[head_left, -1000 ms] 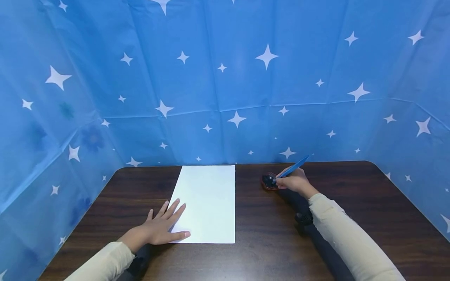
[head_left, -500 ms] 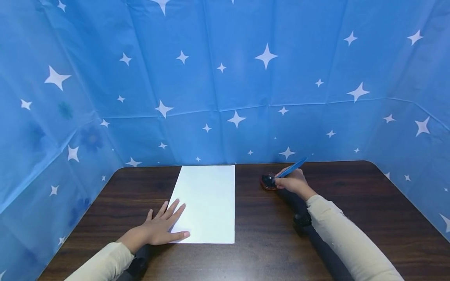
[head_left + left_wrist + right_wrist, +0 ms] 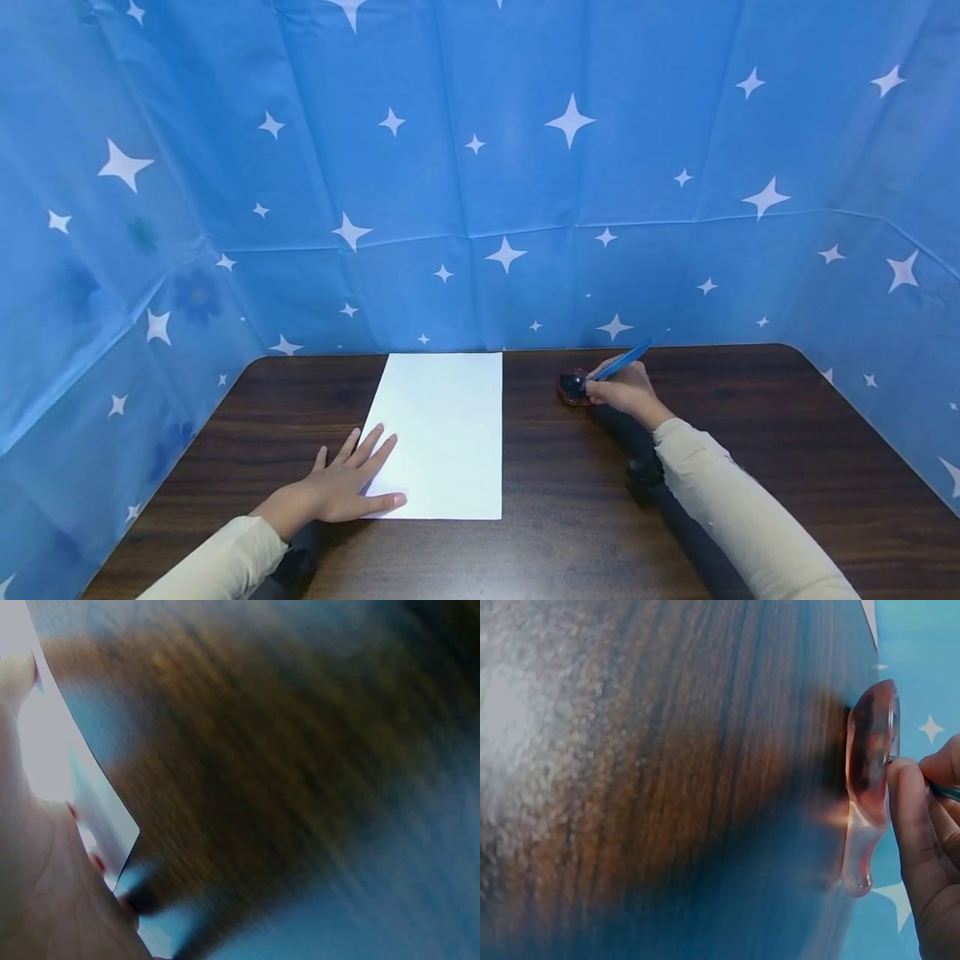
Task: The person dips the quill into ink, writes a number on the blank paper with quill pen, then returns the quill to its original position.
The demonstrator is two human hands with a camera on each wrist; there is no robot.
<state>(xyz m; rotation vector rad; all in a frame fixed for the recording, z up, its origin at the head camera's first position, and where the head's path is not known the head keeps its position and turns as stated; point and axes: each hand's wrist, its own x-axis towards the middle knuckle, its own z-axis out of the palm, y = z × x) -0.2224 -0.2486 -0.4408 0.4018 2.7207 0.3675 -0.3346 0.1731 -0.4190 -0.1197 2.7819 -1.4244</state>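
My left hand [image 3: 341, 492] lies flat with fingers spread over the left edge of a white sheet of paper [image 3: 450, 433]; the left wrist view catches the palm and the paper's corner [image 3: 124, 829]. Across the table, my right hand [image 3: 626, 390] pinches a slim blue pen-shaped stick [image 3: 621, 362] between thumb and fingers. It slants, its tapered end up to the right and its lower tip at a small reddish see-through dish [image 3: 862, 769] with dark contents. In the right wrist view the fingertips are close beside the dish's rim, and a narrow handle-like part sticks out from it.
Both hands work on a dark wood-grain table [image 3: 570, 517] with rounded far corners. A blue curtain [image 3: 525, 183] with white stars hangs right behind it and along both sides. The dish stands near the far edge, right of the paper.
The blue stick's upper end has dipped slightly down and left as my right hand shifted a little. My left hand and the paper have stayed put.
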